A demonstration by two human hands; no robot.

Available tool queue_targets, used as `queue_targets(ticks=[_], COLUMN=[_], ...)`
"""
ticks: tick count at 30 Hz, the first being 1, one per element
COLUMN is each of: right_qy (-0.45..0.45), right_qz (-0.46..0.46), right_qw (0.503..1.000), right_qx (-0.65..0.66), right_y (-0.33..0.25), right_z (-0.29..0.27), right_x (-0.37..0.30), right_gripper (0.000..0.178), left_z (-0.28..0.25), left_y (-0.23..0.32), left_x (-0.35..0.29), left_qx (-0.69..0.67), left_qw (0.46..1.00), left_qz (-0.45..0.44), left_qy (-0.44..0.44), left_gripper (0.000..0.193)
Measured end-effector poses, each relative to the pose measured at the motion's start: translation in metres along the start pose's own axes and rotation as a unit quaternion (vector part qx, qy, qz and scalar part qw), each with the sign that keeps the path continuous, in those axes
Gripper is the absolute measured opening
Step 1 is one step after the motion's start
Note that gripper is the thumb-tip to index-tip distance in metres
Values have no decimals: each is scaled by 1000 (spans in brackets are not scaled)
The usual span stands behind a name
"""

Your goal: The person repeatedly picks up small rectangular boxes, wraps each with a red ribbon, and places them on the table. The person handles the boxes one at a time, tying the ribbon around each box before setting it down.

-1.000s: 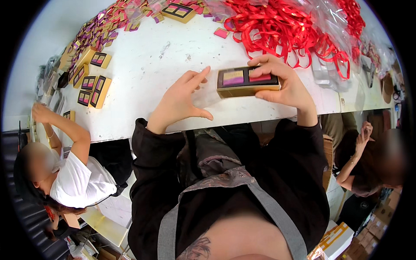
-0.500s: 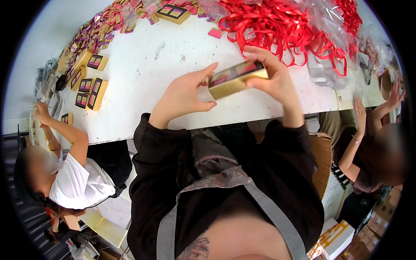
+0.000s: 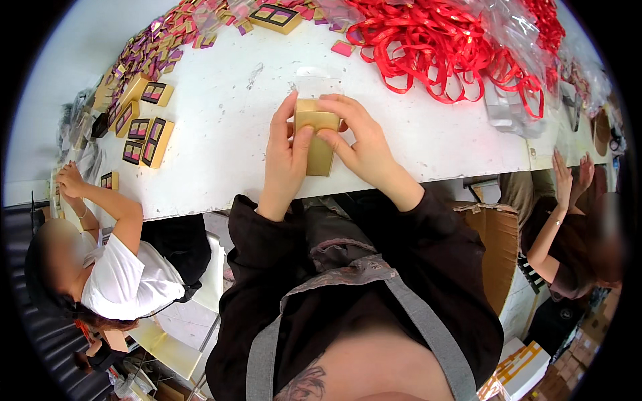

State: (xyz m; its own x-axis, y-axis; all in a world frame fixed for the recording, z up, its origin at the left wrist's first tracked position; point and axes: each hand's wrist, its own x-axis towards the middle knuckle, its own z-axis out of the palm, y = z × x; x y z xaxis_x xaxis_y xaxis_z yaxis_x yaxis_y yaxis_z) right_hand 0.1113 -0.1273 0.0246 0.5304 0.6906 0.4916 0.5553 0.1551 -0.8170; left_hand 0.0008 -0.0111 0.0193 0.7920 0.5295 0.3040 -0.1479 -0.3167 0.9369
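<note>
A gold box (image 3: 321, 155) is held between both hands over the white table, with a plain gold side facing me. My left hand (image 3: 285, 148) grips its left side, thumb pressed on the front. My right hand (image 3: 359, 138) closes on the right side, with thumb and forefinger near the upper end. A clear plastic piece (image 3: 319, 83) shows just beyond that upper end; whether it joins the box is unclear. The box's windowed face, with its dark compartments, is turned out of sight.
Similar gold boxes (image 3: 157, 142) stand at left on the white table (image 3: 227, 120), and another gold box (image 3: 275, 19) lies at the back. Small pink, purple and gold pieces (image 3: 150, 50) are heaped far left. Red ribbons (image 3: 428, 50) pile up far right. People work on both sides.
The box has moved left and turned from lying sideways to pointing away from me, hiding its windowed face. My left hand, formerly apart with fingers spread, now grips it too.
</note>
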Motion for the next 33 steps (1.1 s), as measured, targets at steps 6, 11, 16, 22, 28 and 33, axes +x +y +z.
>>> queue_targets(ticks=[6, 11, 16, 22, 28, 33], right_qy=[118, 161, 66, -18, -91, -109], right_qz=[65, 53, 227, 239, 151, 42], right_qw=[971, 969, 916, 925, 966, 989], right_qx=[199, 178, 325, 294, 187, 95], right_y=[4, 5, -13, -34, -35, -43], right_z=[27, 26, -2, -20, -28, -29], right_x=[-12, -13, 5, 11, 9, -2], right_gripper=[28, 18, 19, 21, 24, 33], left_z=[13, 13, 15, 14, 6, 0], left_y=[2, 2, 10, 12, 16, 21], left_x=[-6, -13, -7, -13, -18, -15], left_qx=[-97, -24, 185, 46, 87, 112], left_qw=[995, 998, 976, 983, 989, 983], left_qz=[-25, -56, 116, 173, 118, 149], left_qy=[-4, -30, -15, 31, 11, 0], left_gripper=[35, 31, 46, 60, 46, 33])
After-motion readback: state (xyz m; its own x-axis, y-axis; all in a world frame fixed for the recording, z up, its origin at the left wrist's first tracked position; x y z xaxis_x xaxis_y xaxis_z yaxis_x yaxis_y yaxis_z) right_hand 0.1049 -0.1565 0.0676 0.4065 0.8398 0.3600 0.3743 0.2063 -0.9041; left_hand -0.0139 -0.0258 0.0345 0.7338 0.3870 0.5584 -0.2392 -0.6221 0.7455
